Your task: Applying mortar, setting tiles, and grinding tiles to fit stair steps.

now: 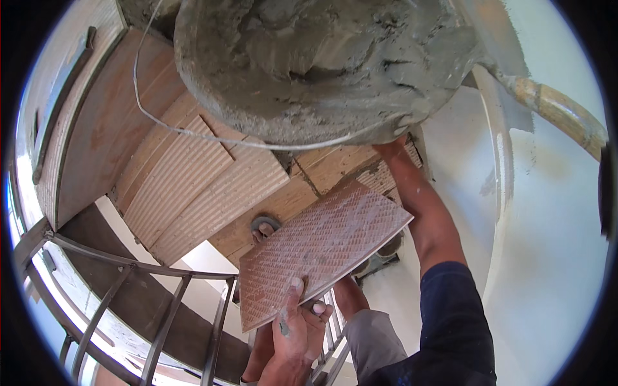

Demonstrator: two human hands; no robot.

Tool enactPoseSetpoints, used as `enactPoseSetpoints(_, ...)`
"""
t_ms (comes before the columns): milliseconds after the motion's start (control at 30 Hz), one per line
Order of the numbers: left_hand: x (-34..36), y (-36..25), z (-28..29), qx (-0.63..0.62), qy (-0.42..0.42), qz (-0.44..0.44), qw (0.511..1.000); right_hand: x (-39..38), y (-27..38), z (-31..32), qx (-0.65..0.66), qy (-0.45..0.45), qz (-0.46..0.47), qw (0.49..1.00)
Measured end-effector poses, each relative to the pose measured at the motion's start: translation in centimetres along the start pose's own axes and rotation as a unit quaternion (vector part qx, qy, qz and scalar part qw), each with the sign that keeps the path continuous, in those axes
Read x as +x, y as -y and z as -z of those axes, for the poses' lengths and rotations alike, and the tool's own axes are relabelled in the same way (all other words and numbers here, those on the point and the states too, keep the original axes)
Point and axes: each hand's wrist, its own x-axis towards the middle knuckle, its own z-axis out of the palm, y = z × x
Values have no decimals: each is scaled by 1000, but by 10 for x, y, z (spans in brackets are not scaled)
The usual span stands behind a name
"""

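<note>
At the lower edge, the left hand (301,334) pinches a tile (325,251) by its near edge, thumb on the patterned back, other fingers curled beneath. The tile tilts in mid-picture, above the floor. It looks stiff, fairly heavy and brittle at the corners; opposite edges seem the safest hold, as wet mortar could make it slippery. Lower left stands a metal railing (170,327). Farther up, the right hand (393,148) goes behind a basin (254,123) of grey mortar (351,71); its fingers are hidden, their state unclear.
</note>
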Motion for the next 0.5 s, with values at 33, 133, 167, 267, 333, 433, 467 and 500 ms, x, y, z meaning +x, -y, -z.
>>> enactPoseSetpoints(33, -2, 0, -1, -2, -4, 2, 1000, 5, -2, 12, 3, 17, -3, 1000)
enactPoseSetpoints(133, -5, -3, -4, -1, -12, -14, 1000, 18, -1, 31, 23, 65, -6, 998)
enactPoseSetpoints(167, -4, -4, -4, -3, -15, -15, 1000, 19, 0, 30, 32, 79, -5, 996)
enactPoseSetpoints(267, 1, -3, -7, -3, 6, -10, 1000, 44, -46, -39, -42, -38, 44, 997)
enactPoseSetpoints(333, 4, -5, -4, -13, 12, 1, 1000, 59, -53, -59, -109, -152, 102, 977)
enactPoseSetpoints(433, -3, -9, 3, -14, -13, -15, 1000, 47, -20, -19, 57, 49, 34, 997)
enactPoseSetpoints(467, -4, -10, 3, -14, -16, -16, 1000, 37, -8, -4, 39, 31, 36, 998)
enactPoseSetpoints(500, -4, -10, 2, -12, -14, -17, 1000, 27, 2, 5, 19, 11, 35, 999)
